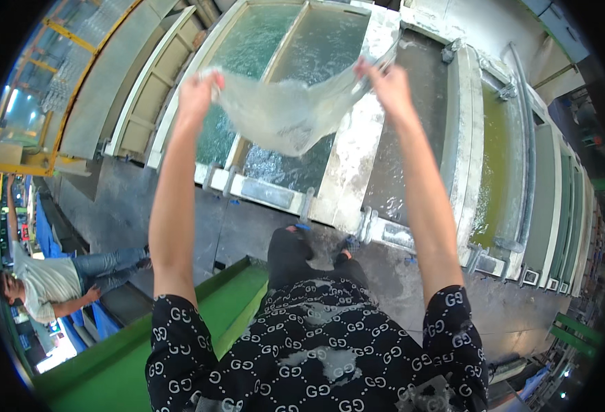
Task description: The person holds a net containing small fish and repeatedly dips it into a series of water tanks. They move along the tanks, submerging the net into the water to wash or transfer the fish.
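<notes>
A thin, translucent whitish sheet, perhaps a plastic bag or film [282, 113], hangs sagging between my two raised hands. My left hand [199, 93] pinches its left end, and my right hand [385, 79] grips the right end. Both arms are stretched forward, so the sheet hangs over liquid-filled tanks. Behind and below it lie a tank of bubbling greenish water [247, 41] and one of darker churning water [323, 48]. A broad pale wall [354, 154] stands below my right hand. What the sheet is made of, I cannot tell for sure.
To the right are a grey-brown tank [412, 117], a yellow-green tank [491, 165] and a pipe [522, 137]. A green trough [213, 309] stands at my left side. Farther left, another person [62, 285] stands with one arm raised. A yellow frame [58, 123] is at the far left.
</notes>
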A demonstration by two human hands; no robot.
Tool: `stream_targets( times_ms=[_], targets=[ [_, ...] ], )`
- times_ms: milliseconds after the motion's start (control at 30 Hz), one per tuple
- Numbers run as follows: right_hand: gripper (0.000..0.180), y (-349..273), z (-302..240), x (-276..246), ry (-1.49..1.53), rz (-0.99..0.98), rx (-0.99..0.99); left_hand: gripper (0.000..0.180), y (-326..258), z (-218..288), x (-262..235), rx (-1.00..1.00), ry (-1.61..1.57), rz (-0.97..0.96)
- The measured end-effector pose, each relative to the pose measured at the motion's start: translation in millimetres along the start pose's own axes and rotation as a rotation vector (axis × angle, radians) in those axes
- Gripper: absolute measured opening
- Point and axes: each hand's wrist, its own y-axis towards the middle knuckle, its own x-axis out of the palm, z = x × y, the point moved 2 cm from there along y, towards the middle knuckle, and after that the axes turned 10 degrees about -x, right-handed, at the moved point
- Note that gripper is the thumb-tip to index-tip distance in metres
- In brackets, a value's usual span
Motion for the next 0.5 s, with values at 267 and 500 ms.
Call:
stream_targets(
  times_ms=[267,500],
  targets=[
    [0.024,-35,97,100,0.002,0.064,0.302,0.048,101,-166,-18,-0.134,-0.189,-0.083],
    [0.025,-39,109,125,-0.095,0.103,0.415,0.058,124,-180,-22,-0.250,-0.305,-0.331]
  ],
)
